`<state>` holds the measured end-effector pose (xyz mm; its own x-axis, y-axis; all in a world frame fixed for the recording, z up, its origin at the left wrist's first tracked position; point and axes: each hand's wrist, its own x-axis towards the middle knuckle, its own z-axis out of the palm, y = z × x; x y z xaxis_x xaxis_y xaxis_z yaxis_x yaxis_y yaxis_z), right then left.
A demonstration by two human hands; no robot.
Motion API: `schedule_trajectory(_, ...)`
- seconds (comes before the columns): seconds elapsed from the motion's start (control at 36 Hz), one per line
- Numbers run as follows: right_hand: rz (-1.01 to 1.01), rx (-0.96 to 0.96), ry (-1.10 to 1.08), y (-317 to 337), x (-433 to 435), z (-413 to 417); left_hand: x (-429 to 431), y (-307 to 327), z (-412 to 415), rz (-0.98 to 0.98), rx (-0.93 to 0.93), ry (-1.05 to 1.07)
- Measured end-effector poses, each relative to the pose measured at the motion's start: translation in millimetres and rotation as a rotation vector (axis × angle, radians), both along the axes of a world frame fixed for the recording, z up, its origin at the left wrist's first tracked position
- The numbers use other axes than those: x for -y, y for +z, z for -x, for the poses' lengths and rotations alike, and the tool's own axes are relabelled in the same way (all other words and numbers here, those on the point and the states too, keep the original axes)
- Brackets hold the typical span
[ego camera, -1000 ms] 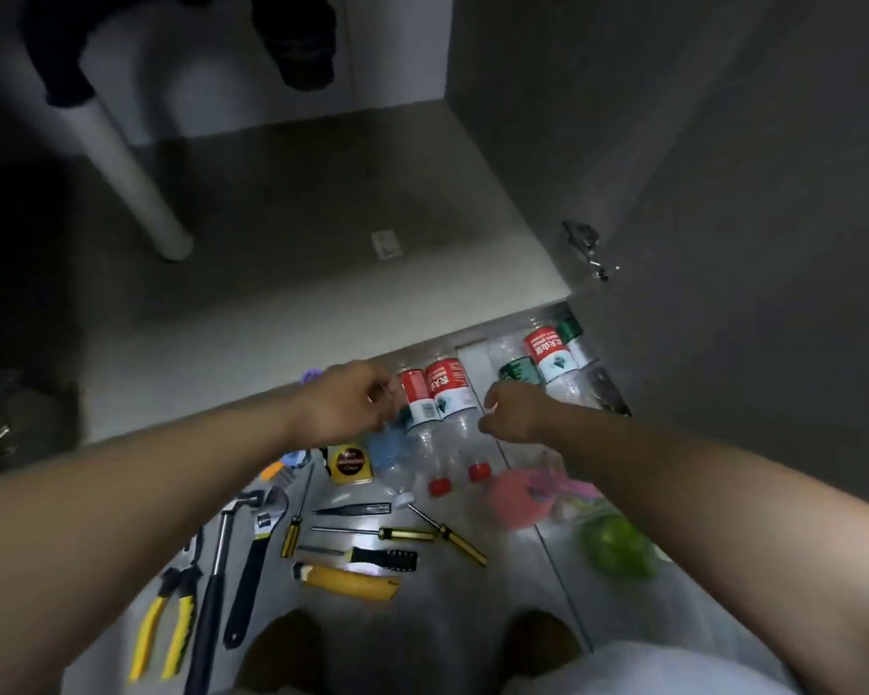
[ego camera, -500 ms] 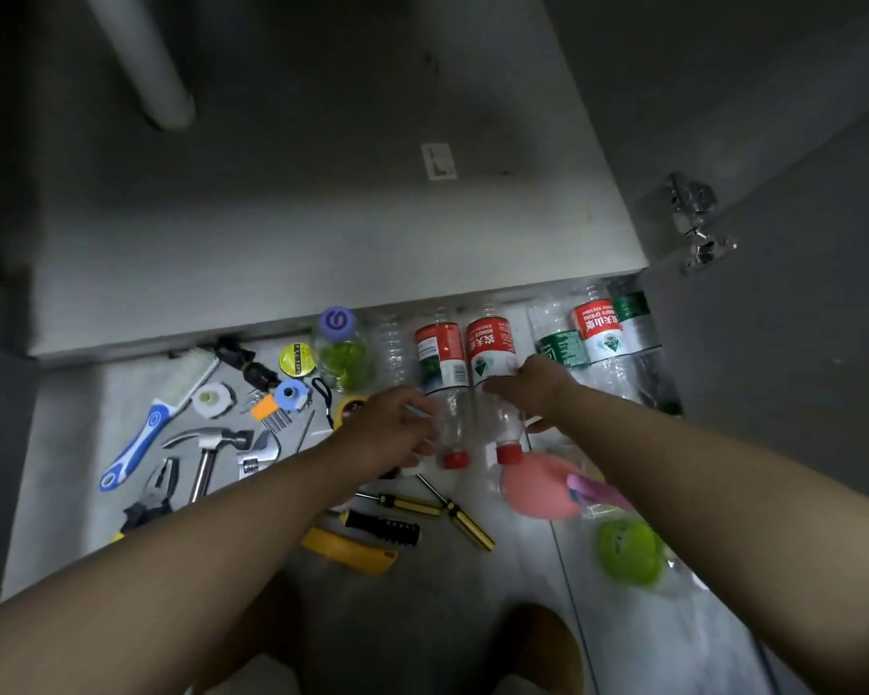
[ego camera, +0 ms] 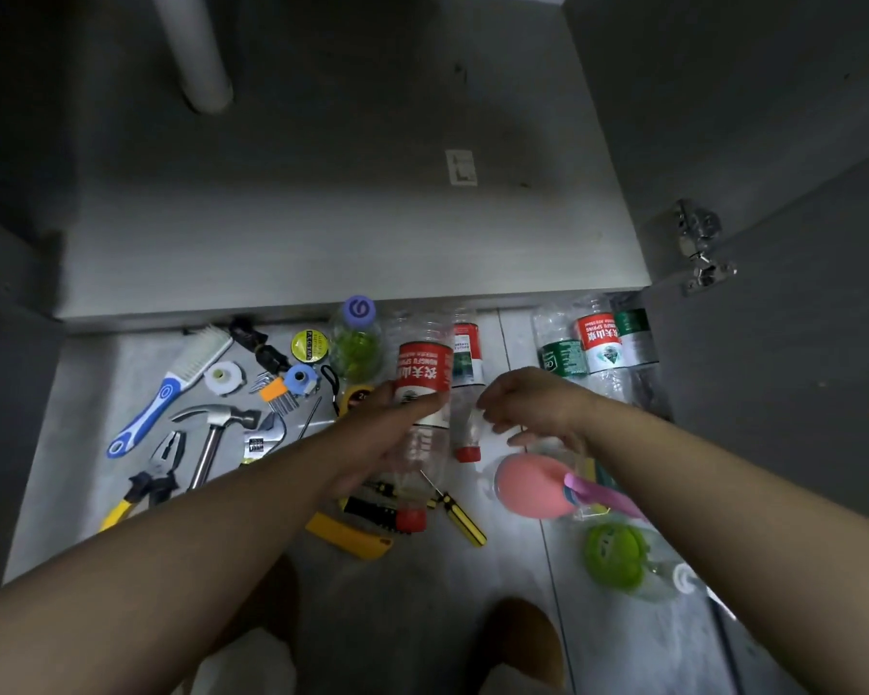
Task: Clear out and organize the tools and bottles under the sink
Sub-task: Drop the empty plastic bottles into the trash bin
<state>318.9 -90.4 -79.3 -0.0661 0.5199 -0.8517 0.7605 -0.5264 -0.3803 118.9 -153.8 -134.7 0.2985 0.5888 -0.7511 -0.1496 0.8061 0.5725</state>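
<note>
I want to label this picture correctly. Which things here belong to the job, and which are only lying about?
Job in hand: left hand gripping a red-label bottle; second red-capped bottle; three bottles at the right; hammer; pliers; brush.
Lying about: drain pipe; door hinge; white sticker.

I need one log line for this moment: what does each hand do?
left hand: grips red-label bottle, cap toward camera | right hand: relaxed, holds nothing, beside second red-label bottle | hammer: on floor
</note>
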Motion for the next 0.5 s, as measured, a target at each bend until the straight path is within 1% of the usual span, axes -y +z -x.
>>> schedule_trajectory(0.06, -0.148, 0.170, 0.094, -14, -7, 1, 2, -8, 7, 0.029, 0.003, 0.007)
schedule_trajectory(0.11, -0.169, 0.249, 0.123, -27, -12, 4, 4, -15, 11, 0.054, 0.028, 0.016)
schedule_trajectory(0.25, -0.080, 0.213, 0.046, -59, -19, 20, 5, -26, 15, 0.101, 0.083, 0.027)
schedule_trajectory(0.33, -0.049, 0.195, -0.055, -72, -20, 28, 4, -32, 17, 0.122, 0.102, 0.018)
schedule_trajectory(0.44, -0.069, 0.176, -0.140, -77, -19, 29, 3, -36, 15, 0.165, 0.088, -0.005)
schedule_trajectory(0.5, -0.060, 0.158, -0.138, -71, -20, 24, 2, -35, 13, 0.186, 0.088, -0.012)
